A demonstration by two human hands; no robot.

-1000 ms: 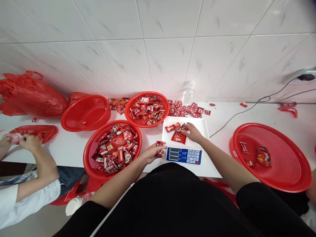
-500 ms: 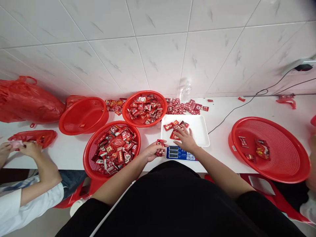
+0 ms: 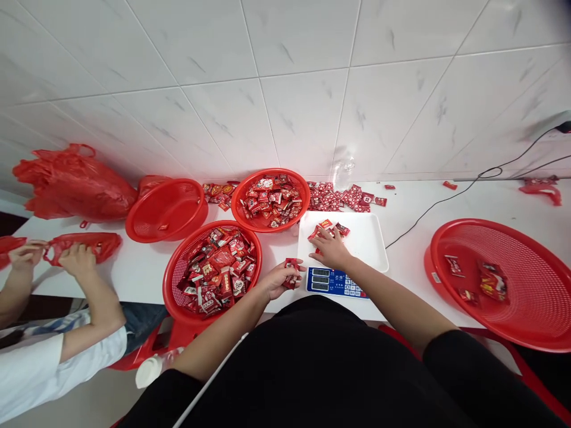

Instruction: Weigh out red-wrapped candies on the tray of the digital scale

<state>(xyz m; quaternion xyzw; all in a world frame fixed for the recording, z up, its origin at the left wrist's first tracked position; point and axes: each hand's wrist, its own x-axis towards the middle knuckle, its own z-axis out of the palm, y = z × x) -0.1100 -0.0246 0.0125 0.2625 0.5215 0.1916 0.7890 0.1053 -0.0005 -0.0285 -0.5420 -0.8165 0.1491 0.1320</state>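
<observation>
**Head view.** We see the left hand (image 3: 276, 279) closed in a pinch on a small bunch of wrapped sweets (image 3: 292, 272), held above the table's near edge (image 3: 134, 291) between the full near basket (image 3: 178, 267) and the scale keypad (image 3: 334, 281). The right hand (image 3: 332, 249) lies palm-down with its fingers spread on the white weighing tray (image 3: 370, 238). It covers a few red packets (image 3: 328, 226) at the tray's far left corner. Whether a fingertip grips one we cannot tell, since the hand hides them. We judge two risks. The weight of the resting hand could distort the reading. A sideways sweep could push packets over the tray's low rim toward the far basket (image 3: 303, 199), which stands just beside that corner. The pinched bunch, so near the table edge, could also shed a sweet into the lap. Room is tight on the left, where the baskets crowd together. It is freer on the right, across the tray's bare half and the tabletop before the large basket (image 3: 526, 238), where only a cable (image 3: 428, 208) crosses. A co-worker's hands (image 3: 78, 258) work well apart at far left.
</observation>
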